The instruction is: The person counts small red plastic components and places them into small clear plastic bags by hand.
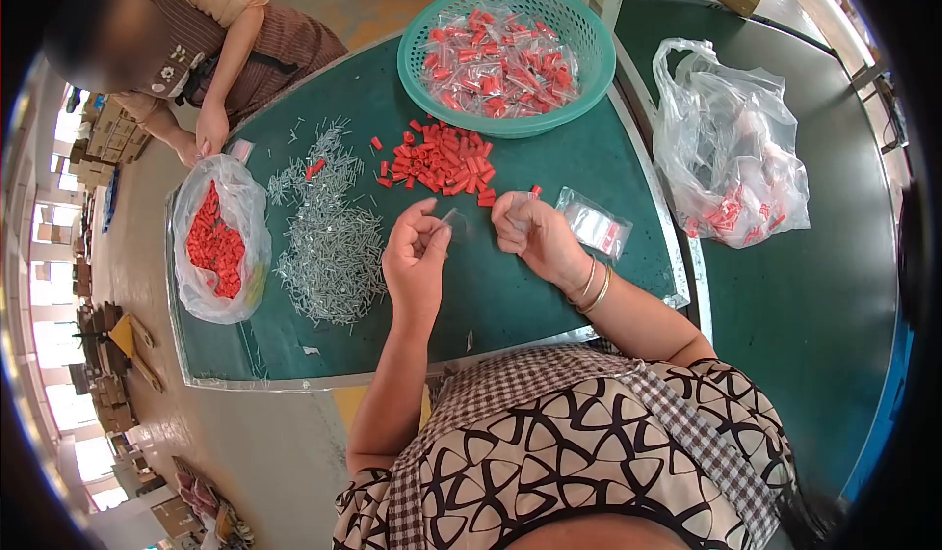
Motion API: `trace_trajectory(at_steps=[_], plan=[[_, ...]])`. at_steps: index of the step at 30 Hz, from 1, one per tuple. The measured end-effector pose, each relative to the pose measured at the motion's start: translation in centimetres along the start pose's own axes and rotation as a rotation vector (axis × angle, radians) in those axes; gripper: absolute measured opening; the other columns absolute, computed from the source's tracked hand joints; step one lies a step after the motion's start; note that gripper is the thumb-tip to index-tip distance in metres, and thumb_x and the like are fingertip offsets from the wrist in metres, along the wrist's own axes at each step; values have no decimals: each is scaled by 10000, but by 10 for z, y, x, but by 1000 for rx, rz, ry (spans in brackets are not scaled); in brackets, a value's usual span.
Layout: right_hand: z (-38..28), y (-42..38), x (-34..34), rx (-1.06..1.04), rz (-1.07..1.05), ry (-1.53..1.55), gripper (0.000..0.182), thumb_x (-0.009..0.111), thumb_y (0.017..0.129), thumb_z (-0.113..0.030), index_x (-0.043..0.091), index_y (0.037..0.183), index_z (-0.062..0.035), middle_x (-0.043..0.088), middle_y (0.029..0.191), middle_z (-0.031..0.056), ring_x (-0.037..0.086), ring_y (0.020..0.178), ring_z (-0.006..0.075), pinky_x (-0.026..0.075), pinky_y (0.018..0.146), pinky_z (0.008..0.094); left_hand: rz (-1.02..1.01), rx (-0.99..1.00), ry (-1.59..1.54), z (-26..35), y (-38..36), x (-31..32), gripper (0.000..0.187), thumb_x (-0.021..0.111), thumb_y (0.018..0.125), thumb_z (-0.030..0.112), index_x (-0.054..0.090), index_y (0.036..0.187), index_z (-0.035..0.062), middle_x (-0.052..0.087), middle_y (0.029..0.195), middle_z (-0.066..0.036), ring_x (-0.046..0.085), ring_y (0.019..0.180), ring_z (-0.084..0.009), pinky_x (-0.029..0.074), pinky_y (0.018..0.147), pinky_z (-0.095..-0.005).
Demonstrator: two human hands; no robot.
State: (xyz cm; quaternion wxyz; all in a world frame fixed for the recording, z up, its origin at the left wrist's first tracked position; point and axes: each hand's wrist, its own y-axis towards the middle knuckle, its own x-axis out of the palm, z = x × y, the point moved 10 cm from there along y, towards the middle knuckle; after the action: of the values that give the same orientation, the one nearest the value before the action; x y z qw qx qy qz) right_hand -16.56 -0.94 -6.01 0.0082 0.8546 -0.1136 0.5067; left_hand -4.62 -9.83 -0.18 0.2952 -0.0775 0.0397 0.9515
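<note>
My left hand (pixel 416 256) pinches a small clear plastic bag (pixel 456 223) between thumb and fingers. Just to its right, my right hand (pixel 542 240) is closed with curled fingers; what they hold, if anything, is hidden. Beyond both hands lies a loose pile of red plastic wall plugs (pixel 442 160), with a few strays close to my right fingertips. A heap of silver screws (pixel 334 256) spreads to the left of my left hand, with a couple of red plugs on it. Beside my right wrist is a stack of flat clear bags (pixel 595 224).
A green basket (pixel 412 84) at the back holds many filled bags. At the left edge stands a plastic sack (pixel 257 256) of red plugs. A white carrier bag (pixel 687 118) lies on the right-hand surface. Across the table, a co-worker's hands (pixel 208 133) are near the sack.
</note>
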Motion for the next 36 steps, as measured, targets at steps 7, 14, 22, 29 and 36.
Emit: trace_trajectory(at_steps=[7,14,22,29,36], plan=[[-8,-7,-6,-32,281,-723,333,497,1022,-356,629,882,-85,340,607,-102,273,501,18,232,455,197,-119,569,586,58,-9,9,500,622,855,-52,492,1331,32,604,844,-57,593,734,-151,496,704,-284],[-5,-9,16,2,144,-659,319,457,1044,-290,667,1087,-54,441,677,-71,394,582,27,342,514,199,-218,389,406,57,-4,1,505,591,865,-75,472,1343,34,590,821,-78,628,735,-207,521,702,-321],[-4,-9,12,69,143,-810,277,670,928,-285,718,951,-13,695,914,41,614,837,93,490,764,259,-397,414,519,66,-11,15,560,605,852,-76,459,1371,78,601,824,-78,636,745,-205,522,703,-329],[16,-7,10,182,103,-825,189,710,896,-238,714,930,-51,643,791,-22,531,654,36,419,564,203,-480,314,474,56,-7,23,603,606,833,-88,448,1393,68,623,867,-54,619,783,-155,510,747,-292],[17,-6,11,124,94,-731,148,706,894,-184,638,975,-81,590,731,-51,462,548,13,364,456,191,-250,-39,65,5,-6,9,455,582,873,-82,509,1308,27,635,890,-29,605,806,-67,497,749,-216]])
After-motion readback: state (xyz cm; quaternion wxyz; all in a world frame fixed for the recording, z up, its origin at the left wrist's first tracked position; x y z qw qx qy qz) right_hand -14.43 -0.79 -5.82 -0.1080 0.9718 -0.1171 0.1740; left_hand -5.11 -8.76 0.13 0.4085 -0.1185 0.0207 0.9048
